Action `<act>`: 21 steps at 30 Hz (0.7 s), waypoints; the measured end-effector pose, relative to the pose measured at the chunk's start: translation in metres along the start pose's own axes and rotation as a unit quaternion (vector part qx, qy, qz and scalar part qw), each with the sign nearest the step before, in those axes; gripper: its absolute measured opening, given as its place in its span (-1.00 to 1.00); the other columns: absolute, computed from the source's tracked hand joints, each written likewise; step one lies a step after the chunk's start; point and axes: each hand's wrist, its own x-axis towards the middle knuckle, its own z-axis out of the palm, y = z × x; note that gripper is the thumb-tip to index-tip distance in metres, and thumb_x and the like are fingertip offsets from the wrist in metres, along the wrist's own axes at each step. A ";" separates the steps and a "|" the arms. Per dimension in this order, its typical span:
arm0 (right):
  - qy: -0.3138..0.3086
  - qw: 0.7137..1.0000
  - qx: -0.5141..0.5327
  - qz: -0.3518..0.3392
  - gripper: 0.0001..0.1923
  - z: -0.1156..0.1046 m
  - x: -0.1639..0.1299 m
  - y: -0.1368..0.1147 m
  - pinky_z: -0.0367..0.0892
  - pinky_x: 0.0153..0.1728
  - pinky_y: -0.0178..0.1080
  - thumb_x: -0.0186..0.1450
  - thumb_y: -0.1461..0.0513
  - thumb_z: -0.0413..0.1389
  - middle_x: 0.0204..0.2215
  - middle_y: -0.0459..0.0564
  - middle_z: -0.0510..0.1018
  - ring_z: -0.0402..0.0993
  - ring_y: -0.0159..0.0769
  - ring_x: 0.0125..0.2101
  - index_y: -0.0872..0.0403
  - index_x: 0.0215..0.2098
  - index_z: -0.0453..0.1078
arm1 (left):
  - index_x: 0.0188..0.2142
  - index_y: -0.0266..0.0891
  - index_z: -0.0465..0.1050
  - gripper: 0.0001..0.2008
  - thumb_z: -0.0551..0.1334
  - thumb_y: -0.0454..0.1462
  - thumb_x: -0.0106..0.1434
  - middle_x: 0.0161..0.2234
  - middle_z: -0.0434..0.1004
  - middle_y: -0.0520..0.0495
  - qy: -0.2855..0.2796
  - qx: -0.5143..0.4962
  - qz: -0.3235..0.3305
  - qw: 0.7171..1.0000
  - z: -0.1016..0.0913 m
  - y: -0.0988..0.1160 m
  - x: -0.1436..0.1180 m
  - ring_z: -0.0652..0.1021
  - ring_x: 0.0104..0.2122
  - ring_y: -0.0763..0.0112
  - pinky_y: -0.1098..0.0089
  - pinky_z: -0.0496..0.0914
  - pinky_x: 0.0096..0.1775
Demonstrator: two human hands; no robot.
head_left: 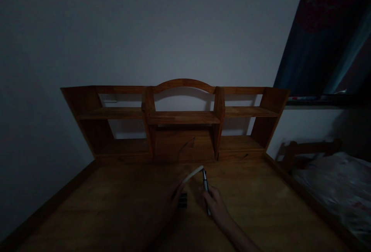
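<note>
My left hand [176, 191], dim and in shadow, is closed around the lower end of a pale, slightly curved strip [193, 174]. The strip slants up to the right. Wrapped in the fingers of my right hand [213, 201] is a slim silver-and-dark pen-like tool [205, 182], held nearly upright. Its dark tip is right by the upper end of the strip; whether they touch I cannot tell. Beside my left hand, several small dark blocks [182, 200] lie in a short column on the wooden desk [249, 205].
A wooden shelf unit [184, 118] runs along the back of the desk, against a pale wall [174, 31]. Raised edges [313, 201] border the desktop's sides. At the right are a dark curtain [307, 58] and a plastic-covered heap [339, 182]. The light is very low.
</note>
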 end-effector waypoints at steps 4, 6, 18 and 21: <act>0.008 0.999 0.023 0.023 -0.58 0.001 0.000 0.002 0.10 -0.52 -0.37 0.18 -0.09 0.11 -0.56 -0.07 0.31 0.20 -0.35 -0.50 0.12 -0.49 0.36 | -0.03 -0.10 0.46 -0.64 0.06 -0.06 0.29 -0.03 0.53 -0.05 0.039 0.009 -0.014 0.999 0.003 -0.012 0.001 0.52 -0.04 0.23 0.09 0.34 0.09; 0.012 1.000 0.012 0.013 -0.57 0.001 0.000 0.001 0.12 -0.50 -0.37 0.20 -0.08 0.10 -0.54 -0.07 0.31 0.21 -0.35 -0.48 0.12 -0.50 0.35 | -0.05 -0.12 0.47 -0.64 0.07 -0.06 0.29 -0.06 0.55 -0.07 0.052 0.016 -0.020 0.998 0.002 -0.015 0.001 0.54 -0.07 0.21 0.08 0.35 0.07; -0.035 0.999 0.030 0.001 -0.59 0.003 -0.003 -0.002 0.04 -0.54 -0.38 0.22 -0.07 0.08 -0.59 -0.16 0.19 0.09 -0.43 -0.55 0.11 -0.49 0.26 | 0.02 -0.12 0.42 -0.63 0.05 -0.10 0.31 -0.03 0.53 -0.08 0.042 -0.001 0.024 0.999 -0.006 0.001 -0.005 0.53 -0.05 0.23 0.14 0.41 0.02; -0.032 0.999 0.015 -0.008 -0.59 0.002 -0.003 -0.003 0.05 -0.52 -0.38 0.24 -0.05 0.06 -0.57 -0.15 0.20 0.11 -0.42 -0.53 0.12 -0.49 0.27 | 0.03 -0.09 0.41 -0.64 0.06 -0.11 0.31 0.01 0.50 -0.06 0.052 0.005 0.037 0.998 -0.007 0.001 -0.003 0.52 -0.02 0.24 0.15 0.40 0.04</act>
